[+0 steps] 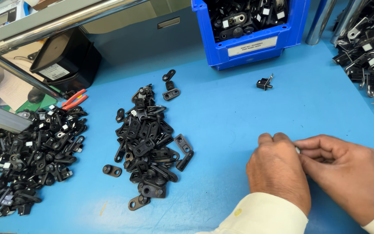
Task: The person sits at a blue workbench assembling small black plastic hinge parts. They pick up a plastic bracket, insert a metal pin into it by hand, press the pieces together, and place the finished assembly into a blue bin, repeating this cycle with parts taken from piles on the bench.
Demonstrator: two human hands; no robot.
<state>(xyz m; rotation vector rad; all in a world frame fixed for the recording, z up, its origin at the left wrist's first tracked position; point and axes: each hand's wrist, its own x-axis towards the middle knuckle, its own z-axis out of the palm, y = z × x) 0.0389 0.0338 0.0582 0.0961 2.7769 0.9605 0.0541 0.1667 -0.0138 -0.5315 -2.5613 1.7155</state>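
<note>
My left hand and my right hand meet at the lower right of the blue table. Their fingertips pinch one small part between them; only a pale sliver of it shows, so its shape is hidden. Both hands rest just above the tabletop. A pile of flat black plastic pieces with holes lies to the left of my hands. One single black part with a metal clip sits alone on the table beyond my hands.
A blue bin of black parts stands at the back. A heap of black-and-metal parts fills the right edge, another heap the left. Red-handled pliers lie by a black box. A metal rail crosses the top left.
</note>
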